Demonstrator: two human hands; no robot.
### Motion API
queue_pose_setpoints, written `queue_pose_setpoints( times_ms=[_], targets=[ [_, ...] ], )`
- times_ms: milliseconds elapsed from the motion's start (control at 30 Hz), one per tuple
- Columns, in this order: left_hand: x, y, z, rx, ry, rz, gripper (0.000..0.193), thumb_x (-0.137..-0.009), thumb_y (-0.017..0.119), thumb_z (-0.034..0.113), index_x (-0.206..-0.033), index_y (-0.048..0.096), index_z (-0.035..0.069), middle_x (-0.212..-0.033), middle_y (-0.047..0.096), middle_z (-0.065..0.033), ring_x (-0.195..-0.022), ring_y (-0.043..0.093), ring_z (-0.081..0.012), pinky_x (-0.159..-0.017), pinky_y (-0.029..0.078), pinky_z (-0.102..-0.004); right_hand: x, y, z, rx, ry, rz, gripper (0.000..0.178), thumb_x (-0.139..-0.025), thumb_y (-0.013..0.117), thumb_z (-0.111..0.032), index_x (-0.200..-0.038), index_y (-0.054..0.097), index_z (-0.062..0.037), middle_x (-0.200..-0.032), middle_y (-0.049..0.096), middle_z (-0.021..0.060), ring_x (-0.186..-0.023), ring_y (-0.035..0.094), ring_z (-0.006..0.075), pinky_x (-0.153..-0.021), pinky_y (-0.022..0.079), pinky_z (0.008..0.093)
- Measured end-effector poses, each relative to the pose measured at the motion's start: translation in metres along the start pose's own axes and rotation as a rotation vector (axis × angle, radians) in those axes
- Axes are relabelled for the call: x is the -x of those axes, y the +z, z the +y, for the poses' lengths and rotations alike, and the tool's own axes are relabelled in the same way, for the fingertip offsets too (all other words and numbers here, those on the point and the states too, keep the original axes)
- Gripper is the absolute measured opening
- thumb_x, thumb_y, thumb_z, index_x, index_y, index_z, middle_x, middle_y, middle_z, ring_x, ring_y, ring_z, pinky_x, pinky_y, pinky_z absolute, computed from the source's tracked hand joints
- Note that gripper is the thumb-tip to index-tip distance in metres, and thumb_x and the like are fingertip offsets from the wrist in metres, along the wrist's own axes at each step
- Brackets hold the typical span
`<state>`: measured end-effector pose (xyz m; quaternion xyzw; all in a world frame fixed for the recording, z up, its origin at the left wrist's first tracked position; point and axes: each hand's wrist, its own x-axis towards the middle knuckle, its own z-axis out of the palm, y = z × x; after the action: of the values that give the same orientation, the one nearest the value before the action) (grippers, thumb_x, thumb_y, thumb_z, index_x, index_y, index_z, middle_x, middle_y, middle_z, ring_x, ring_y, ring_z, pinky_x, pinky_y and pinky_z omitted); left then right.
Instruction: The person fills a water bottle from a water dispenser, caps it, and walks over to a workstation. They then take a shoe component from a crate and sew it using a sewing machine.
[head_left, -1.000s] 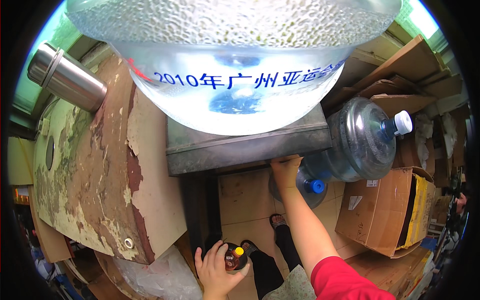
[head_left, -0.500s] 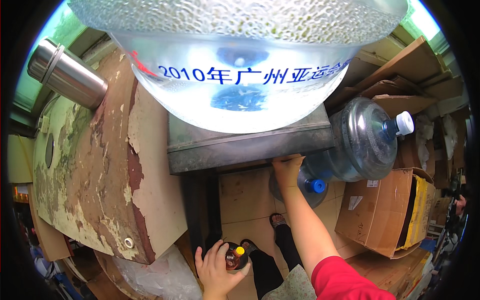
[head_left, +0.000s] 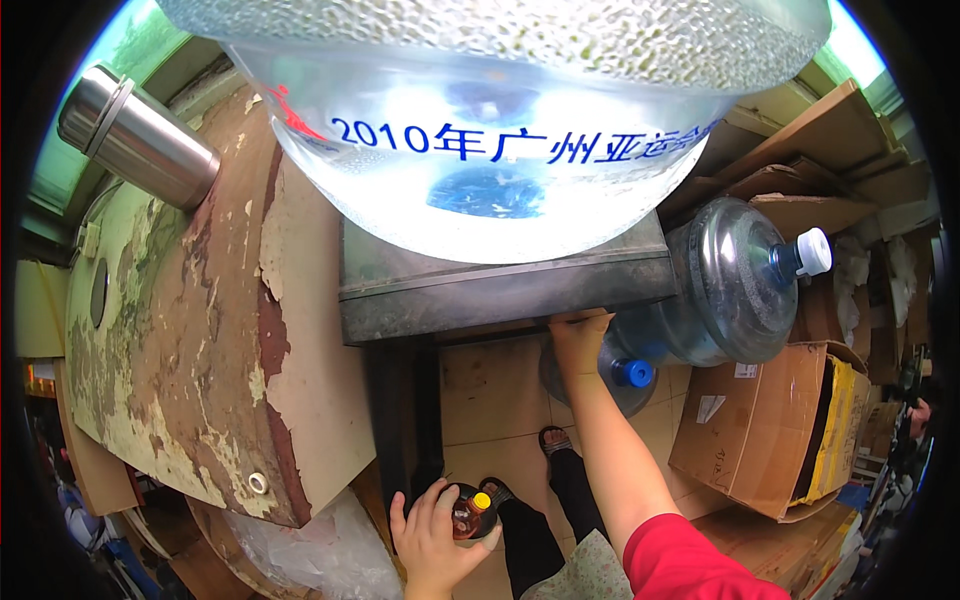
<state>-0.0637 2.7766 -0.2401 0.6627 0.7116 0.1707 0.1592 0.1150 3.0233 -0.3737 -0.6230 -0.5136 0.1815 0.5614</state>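
Observation:
My left hand (head_left: 432, 540) is closed around a small dark bottle (head_left: 466, 519) with a yellow cap, low in the picture. My right arm stretches forward to the front of a dark stand (head_left: 510, 295). There my right hand (head_left: 580, 345) reaches in below the stand's front edge, and its fingers are hidden. Above the stand sits a large clear water container (head_left: 500, 215) with blue and red print and a textured upper part, filling the top of the view.
Right of the stand lies a big water jug (head_left: 735, 280) with a white cap; a blue-capped jug (head_left: 635, 374) is below it. A cardboard box (head_left: 750, 430) is at right. On the left, a steel thermos (head_left: 150, 140) stands on a peeling cabinet (head_left: 190, 330).
The view has shifted slightly, so the water container and stand appear a little further right. Both hands keep their places, the left one still around the bottle.

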Motion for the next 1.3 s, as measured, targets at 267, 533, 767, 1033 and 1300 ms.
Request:
queue_pose_setpoints(
  times_ms=[267, 533, 767, 1033, 1300],
  targets=[
    [-0.003, 0.0, 0.002, 0.004, -0.007, 0.001, 0.072, -0.055, 0.082, 0.044, -0.111, 0.056, 0.007, -0.11, 0.065, -0.0115, -0.096, 0.063, -0.0251, -0.11, 0.023, -0.0494, 0.006, -0.012, 0.014, 0.068, 0.07, -0.119, 0.063, -0.066, 0.081, -0.005, -0.115, 0.042, 0.0011, -0.097, 0.065, 0.0116, -0.09, 0.062, 0.0239, -0.091, 0.044, 0.0372],
    [-0.003, -0.002, 0.004, -0.035, -0.003, 0.003, 0.071, -0.055, 0.082, 0.046, -0.11, 0.058, 0.007, -0.109, 0.066, -0.0116, -0.095, 0.064, -0.0239, -0.11, 0.024, -0.0472, 0.067, -0.029, 0.028, -0.105, 0.339, -0.312, 0.057, -0.077, 0.073, -0.008, -0.128, 0.047, -0.0021, -0.116, 0.059, 0.0107, -0.106, 0.057, 0.025, -0.093, 0.045, 0.0357],
    [-0.006, -0.005, 0.009, 0.027, -0.021, 0.022, 0.07, -0.065, 0.08, 0.04, -0.121, 0.054, 0.009, -0.119, 0.062, -0.0143, -0.108, 0.06, -0.0291, -0.107, 0.03, -0.0533, 0.041, 0.044, 0.085, -0.001, 0.033, -0.367, 0.024, -0.077, 0.067, -0.008, -0.1, 0.064, -0.0037, -0.093, 0.068, 0.0144, -0.087, 0.066, 0.0303, -0.079, 0.052, 0.0359],
    [-0.005, -0.006, 0.007, 0.022, -0.014, 0.007, 0.072, -0.064, 0.081, 0.041, -0.123, 0.053, 0.009, -0.121, 0.061, -0.0141, -0.108, 0.06, -0.0291, -0.107, 0.03, -0.053, 0.05, 0.044, 0.074, 0.085, 0.019, -0.385, 0.034, -0.074, 0.072, -0.023, -0.099, 0.065, -0.0006, -0.093, 0.067, 0.0221, -0.09, 0.064, 0.0409, -0.075, 0.052, 0.0443],
    [-0.003, -0.007, 0.003, -0.002, -0.006, 0.024, 0.073, -0.064, 0.081, 0.041, -0.123, 0.053, 0.01, -0.12, 0.061, -0.0137, -0.107, 0.06, -0.0289, -0.106, 0.032, -0.0524, 0.058, 0.051, -0.043, 0.152, 0.024, -0.65, 0.061, -0.066, 0.083, -0.029, -0.114, 0.059, 0.0004, -0.113, 0.061, 0.0223, -0.106, 0.057, 0.0398, -0.092, 0.045, 0.0433]
  ],
)
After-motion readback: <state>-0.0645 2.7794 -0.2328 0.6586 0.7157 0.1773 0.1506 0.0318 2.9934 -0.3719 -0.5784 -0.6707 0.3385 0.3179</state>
